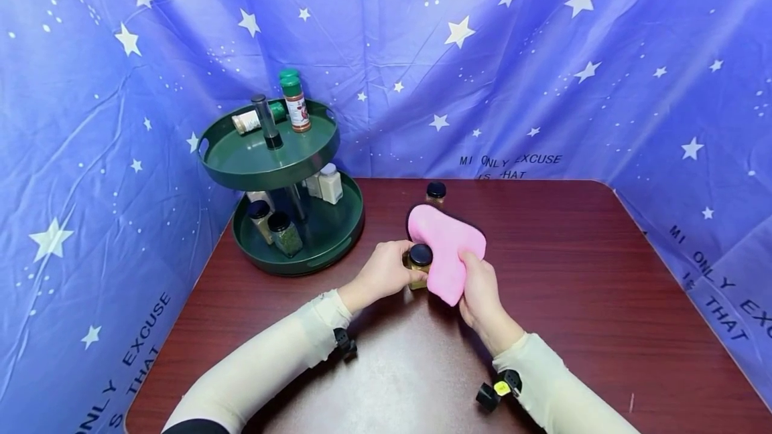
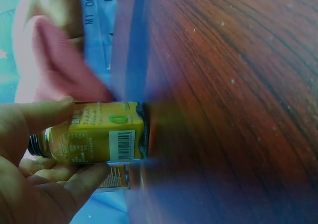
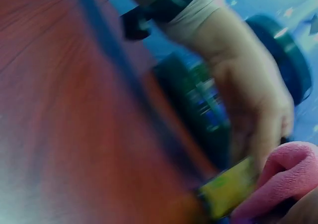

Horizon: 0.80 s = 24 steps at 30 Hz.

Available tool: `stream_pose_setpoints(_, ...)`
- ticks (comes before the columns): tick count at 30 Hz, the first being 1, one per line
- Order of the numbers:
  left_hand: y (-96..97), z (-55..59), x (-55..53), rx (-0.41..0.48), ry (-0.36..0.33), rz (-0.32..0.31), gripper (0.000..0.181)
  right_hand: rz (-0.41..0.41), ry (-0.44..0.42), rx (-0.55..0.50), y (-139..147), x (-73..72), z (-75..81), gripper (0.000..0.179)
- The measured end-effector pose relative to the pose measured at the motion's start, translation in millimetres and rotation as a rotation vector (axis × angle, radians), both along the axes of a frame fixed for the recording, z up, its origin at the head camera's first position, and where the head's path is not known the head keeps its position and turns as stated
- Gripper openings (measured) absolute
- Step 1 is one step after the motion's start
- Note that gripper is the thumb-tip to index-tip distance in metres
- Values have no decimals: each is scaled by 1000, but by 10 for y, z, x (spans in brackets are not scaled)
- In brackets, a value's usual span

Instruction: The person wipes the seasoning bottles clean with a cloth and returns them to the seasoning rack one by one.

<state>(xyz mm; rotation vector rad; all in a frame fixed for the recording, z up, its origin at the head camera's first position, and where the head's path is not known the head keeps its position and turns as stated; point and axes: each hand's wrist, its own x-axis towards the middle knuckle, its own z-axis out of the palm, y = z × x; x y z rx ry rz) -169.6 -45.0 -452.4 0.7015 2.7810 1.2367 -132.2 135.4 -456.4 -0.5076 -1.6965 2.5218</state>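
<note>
In the head view my left hand point(image 1: 382, 272) holds a square glass spice jar point(image 1: 420, 257) by its sides, with the thumb on the near side. The jar has a black lid and, in the left wrist view, a yellow label point(image 2: 99, 129) with a barcode. I cannot tell whether its base touches the table. My right hand point(image 1: 482, 297) grips a folded pink cloth point(image 1: 449, 240) with a dark edge, thumb on top. The cloth is right beside the jar; whether the two touch is unclear. The right wrist view shows the cloth point(image 3: 293, 172) partly over the jar point(image 3: 226, 191).
Behind the cloth stands another black-lidded jar point(image 1: 435, 193). To the left is a green two-tier round rack point(image 1: 326, 250). Its upper tray holds green-capped bottles point(image 1: 297, 109), one lying down. Below are black-lidded jars point(image 1: 286, 236) and white-capped ones point(image 1: 330, 184). A starry curtain surrounds the brown table point(image 1: 573, 273).
</note>
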Motion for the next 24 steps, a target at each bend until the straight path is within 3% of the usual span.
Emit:
stream_pose_setpoints(3,4,-3,1,3,-2,-1,30,13,-48,52,-5,-10,-134,13)
stream_pose_setpoints(5,7,-8,1,-4,-4,2,30,31,-39,74,1,-5,-118,14)
stream_pose_setpoints(11,19,-13,10,-18,-17,1,29,43,40,-62,61,49,237,13)
stream_pose_setpoints(14,22,-11,20,-22,-21,4,29,43,63,-134,74,77,309,15)
stream_pose_setpoints(18,31,10,28,-32,-13,5,29,6,66,-68,53,65,169,14)
stream_pose_setpoints(24,26,18,25,-33,-10,18,33,8,-52,205,23,19,-163,17)
